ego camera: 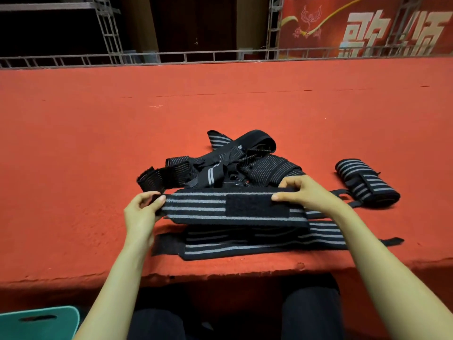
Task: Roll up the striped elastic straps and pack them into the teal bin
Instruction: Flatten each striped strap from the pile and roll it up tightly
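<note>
1. Counting the striped straps: one strap is stretched between the two hands. One rolled strap lies off to the right. At least one flat strap is spread beneath the held one at the near edge. A tangled pile sits just behind, and I cannot tell how many are knotted into it
2. There is one teal bin, with only a corner showing. It stands low at the left, below the edge of the red carpet and well apart from the straps. Its inside is out of sight
3. The left hand is closed on the strap's left end, pinching it between the thumb and curled fingers
4. The right hand grips the strap further right. Its thumb presses on the black fastening patch and its fingers curl over the far edge
5. The held strap runs left to right in front of the person, its long axis roughly parallel to the carpet's near edge. The grey stripes follow its length and the patch faces up. It sits just over the flat strap, in front of the pile
6. The rolled strap lies on its side on the carpet, apart from the pile, its long axis slanting from far left to near right
</note>
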